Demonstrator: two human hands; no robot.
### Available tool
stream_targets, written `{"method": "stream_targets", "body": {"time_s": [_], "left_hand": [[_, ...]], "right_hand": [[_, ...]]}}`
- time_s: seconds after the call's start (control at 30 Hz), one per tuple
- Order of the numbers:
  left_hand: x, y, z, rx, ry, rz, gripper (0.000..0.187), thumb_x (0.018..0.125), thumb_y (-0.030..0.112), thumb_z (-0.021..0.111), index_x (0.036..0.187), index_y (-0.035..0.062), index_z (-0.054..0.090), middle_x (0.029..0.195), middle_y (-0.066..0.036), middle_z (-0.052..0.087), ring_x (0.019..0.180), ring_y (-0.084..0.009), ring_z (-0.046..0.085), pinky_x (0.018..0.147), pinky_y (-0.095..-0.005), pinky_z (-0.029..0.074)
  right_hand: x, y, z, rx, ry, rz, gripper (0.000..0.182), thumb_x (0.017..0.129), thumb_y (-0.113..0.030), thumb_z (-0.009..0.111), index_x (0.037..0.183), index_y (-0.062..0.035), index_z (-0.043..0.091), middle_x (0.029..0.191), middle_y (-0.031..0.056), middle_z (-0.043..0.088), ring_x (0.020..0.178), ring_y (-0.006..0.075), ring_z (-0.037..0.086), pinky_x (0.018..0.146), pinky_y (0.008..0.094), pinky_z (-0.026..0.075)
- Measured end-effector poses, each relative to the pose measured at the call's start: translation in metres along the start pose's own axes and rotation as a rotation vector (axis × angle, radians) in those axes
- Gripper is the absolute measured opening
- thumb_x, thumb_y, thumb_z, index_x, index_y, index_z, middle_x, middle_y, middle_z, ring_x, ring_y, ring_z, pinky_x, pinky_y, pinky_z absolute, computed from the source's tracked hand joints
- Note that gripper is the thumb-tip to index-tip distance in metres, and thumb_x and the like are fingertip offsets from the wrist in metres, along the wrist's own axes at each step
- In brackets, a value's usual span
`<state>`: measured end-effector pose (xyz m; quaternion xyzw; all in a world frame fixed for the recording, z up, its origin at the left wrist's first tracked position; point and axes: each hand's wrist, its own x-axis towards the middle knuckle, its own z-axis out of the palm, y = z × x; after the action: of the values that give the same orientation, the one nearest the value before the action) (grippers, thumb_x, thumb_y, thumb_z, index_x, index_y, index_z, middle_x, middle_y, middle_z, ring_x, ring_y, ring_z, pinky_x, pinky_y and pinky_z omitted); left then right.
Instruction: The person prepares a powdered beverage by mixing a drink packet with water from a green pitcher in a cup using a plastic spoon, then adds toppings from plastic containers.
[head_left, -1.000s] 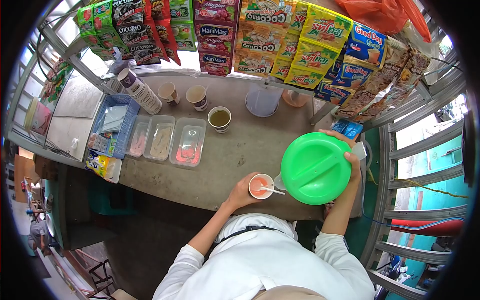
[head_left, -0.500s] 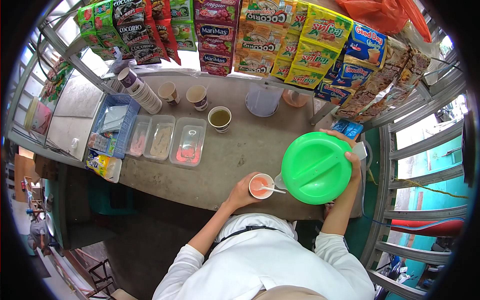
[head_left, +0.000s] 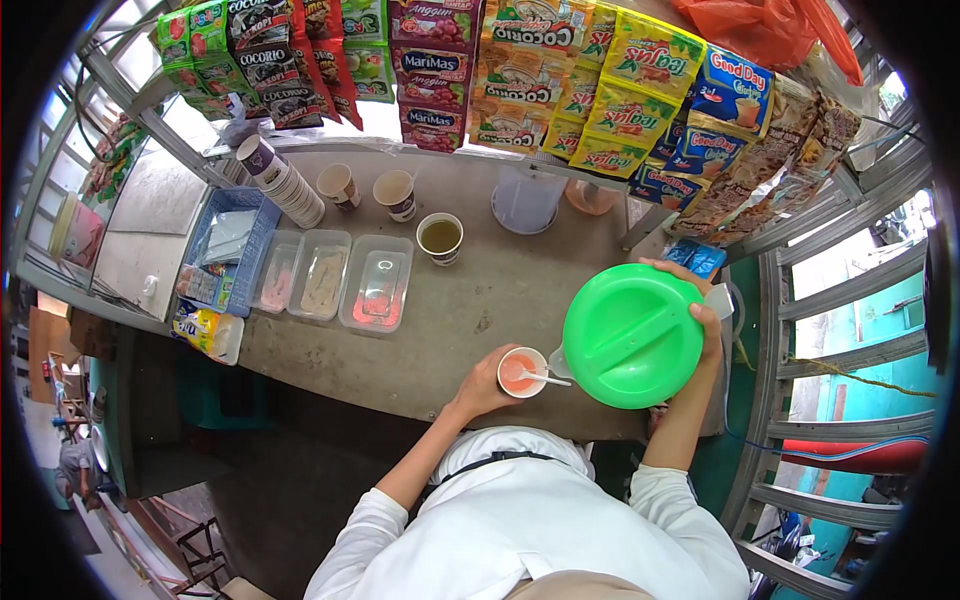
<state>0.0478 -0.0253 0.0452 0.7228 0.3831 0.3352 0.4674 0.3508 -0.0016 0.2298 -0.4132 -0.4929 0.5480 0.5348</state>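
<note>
My left hand [head_left: 487,384] is wrapped around a paper cup [head_left: 507,391] near the table's front edge. Pinkish-orange contents show inside the cup, and a white plastic spoon [head_left: 543,378] rests in it with its handle over the rim. On the right, my right hand [head_left: 704,318] grips a pitcher by its handle side; its round green lid [head_left: 634,336] faces up at me. The pitcher's clear spout [head_left: 558,361] points left, right beside the cup's rim. Most of the pitcher's body is hidden under the lid.
A paper cup of dark greenish liquid [head_left: 439,238] stands mid-table. Behind it are two more cups and a cup stack [head_left: 280,182]. Three plastic tubs [head_left: 376,283] and a blue basket [head_left: 236,250] sit at left. Drink sachets [head_left: 640,90] hang overhead; metal bars [head_left: 840,350] flank the right.
</note>
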Motion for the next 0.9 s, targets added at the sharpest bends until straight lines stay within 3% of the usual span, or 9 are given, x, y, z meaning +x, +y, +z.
{"method": "stream_targets", "body": {"time_s": [0.17,0.37,0.47,0.57,0.9], "left_hand": [[0.0,0.0,0.0,0.048,0.008,0.042,0.073,0.061,0.019,0.087,0.122,0.0039,0.051,0.114,-0.013,0.063,0.103,-0.0265,0.063,0.089,-0.0352,0.051],[0.0,0.0,-0.001,0.037,0.002,0.029,0.073,0.061,0.019,0.087,0.122,0.0044,0.051,0.114,-0.012,0.063,0.103,-0.0266,0.063,0.089,-0.0354,0.051],[-0.002,-0.002,0.0,-0.016,0.003,-0.01,0.077,0.056,0.015,0.087,0.124,0.0058,0.051,0.117,-0.014,0.061,0.106,-0.0317,0.06,0.09,-0.0383,0.051],[-0.002,-0.005,0.0,0.032,0.011,0.031,0.075,0.06,0.02,0.088,0.123,0.0048,0.049,0.112,-0.012,0.064,0.103,-0.0272,0.064,0.089,-0.0357,0.051],[-0.004,-0.015,0.003,0.058,0.052,0.049,0.075,0.06,0.021,0.088,0.122,0.0055,0.049,0.109,-0.012,0.065,0.098,-0.0267,0.066,0.085,-0.0354,0.053]], "right_hand": [[0.001,0.0,-0.001,-0.016,-0.006,-0.003,0.083,0.066,-0.047,0.06,0.124,0.0113,0.051,0.126,0.0244,0.055,0.111,0.0291,0.059,0.096,0.0371,0.045],[0.001,0.001,-0.001,-0.01,-0.009,-0.008,0.082,0.067,-0.046,0.06,0.125,0.0114,0.051,0.127,0.0246,0.055,0.111,0.0293,0.059,0.096,0.0371,0.045],[0.001,0.001,-0.002,-0.006,-0.015,-0.01,0.082,0.067,-0.046,0.06,0.124,0.0114,0.051,0.127,0.0247,0.055,0.111,0.0293,0.059,0.096,0.0371,0.045],[0.001,0.001,-0.003,-0.002,-0.019,-0.006,0.082,0.067,-0.045,0.061,0.124,0.0114,0.051,0.127,0.0247,0.055,0.111,0.0294,0.059,0.096,0.0372,0.045],[0.001,0.0,0.0,-0.003,0.003,0.003,0.082,0.065,-0.046,0.061,0.124,0.0112,0.052,0.126,0.0249,0.055,0.111,0.0297,0.059,0.096,0.0369,0.045]]}}
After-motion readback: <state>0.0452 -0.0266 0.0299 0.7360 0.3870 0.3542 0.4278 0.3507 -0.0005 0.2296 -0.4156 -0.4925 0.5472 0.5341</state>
